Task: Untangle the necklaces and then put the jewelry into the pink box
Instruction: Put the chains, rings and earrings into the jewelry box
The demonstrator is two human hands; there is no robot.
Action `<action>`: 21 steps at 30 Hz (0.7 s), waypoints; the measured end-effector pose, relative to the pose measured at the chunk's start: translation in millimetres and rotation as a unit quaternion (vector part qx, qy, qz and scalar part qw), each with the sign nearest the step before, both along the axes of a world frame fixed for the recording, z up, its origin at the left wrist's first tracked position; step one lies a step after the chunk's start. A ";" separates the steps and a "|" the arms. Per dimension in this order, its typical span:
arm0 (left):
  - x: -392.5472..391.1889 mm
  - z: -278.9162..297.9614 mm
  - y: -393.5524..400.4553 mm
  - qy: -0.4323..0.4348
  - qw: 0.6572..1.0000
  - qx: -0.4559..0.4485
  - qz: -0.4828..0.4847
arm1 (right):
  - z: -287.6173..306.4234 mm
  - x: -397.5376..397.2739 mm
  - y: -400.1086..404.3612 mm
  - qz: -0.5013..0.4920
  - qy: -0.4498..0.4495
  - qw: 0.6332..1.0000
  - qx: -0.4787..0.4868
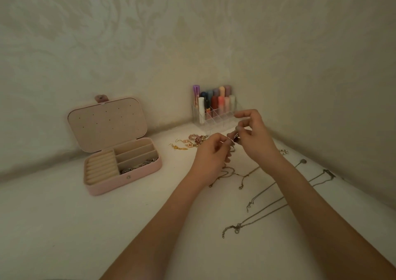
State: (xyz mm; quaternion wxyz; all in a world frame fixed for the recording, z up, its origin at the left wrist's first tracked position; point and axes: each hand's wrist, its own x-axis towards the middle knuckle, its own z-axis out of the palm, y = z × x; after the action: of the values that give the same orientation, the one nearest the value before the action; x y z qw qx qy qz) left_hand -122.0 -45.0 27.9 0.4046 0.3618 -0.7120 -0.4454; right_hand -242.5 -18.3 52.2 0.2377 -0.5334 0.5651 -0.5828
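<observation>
While both hands are working above the white tabletop [64, 226], the left hand [211, 153] and the right hand [254, 135] are meeting fingertip to fingertip over a small dark piece of a tangled necklace [234, 175]. The right thumb and forefinger are pressing together on that piece, and the left fingers are curling in and pinching it from the other side. It is too small to tell whether it is a clasp or a pendant.

From the pinch, the thin chain is hanging down and toward the person, its loose ends trailing onto the table just below the left hand. The pinched bit's short axis is running roughly left to right between the two hands, so any pull apart would be going along that line.

Two more long necklaces [278, 204] are lying near the right forearm, stretched diagonally from near-left to far-right, partly under the arm. A heap of gold and pink earrings [188, 142] is sitting just beyond the hands, in front of a clear lipstick organizer [214, 112].

The pink jewelry box [122, 164] is standing open well to the left, lid upright, with some chain already lying in its nearest compartment. The left hand is the nearer one to it, so that hand is looking better placed to carry the necklace over.
</observation>
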 end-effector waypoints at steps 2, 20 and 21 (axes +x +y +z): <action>1.5 1.2 -0.9 -0.006 1.000 -0.011 0.011 | 0.8 -3.0 1.7 0.006 -0.020 0.999 0.025; 82.3 6.0 1.5 -0.049 0.991 0.108 -0.057 | 3.6 17.4 7.2 0.109 -0.173 0.977 0.060; 92.2 4.8 3.2 -0.051 0.992 0.104 -0.052 | 6.7 21.1 6.6 0.135 -0.238 0.959 0.067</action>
State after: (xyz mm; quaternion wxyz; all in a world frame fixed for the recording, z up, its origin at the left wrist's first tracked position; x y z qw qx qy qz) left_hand -29.8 -41.8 32.6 0.3044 0.3861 -0.6997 -0.5183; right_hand -221.4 -11.7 58.9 0.4774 -0.4337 0.4526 -0.6158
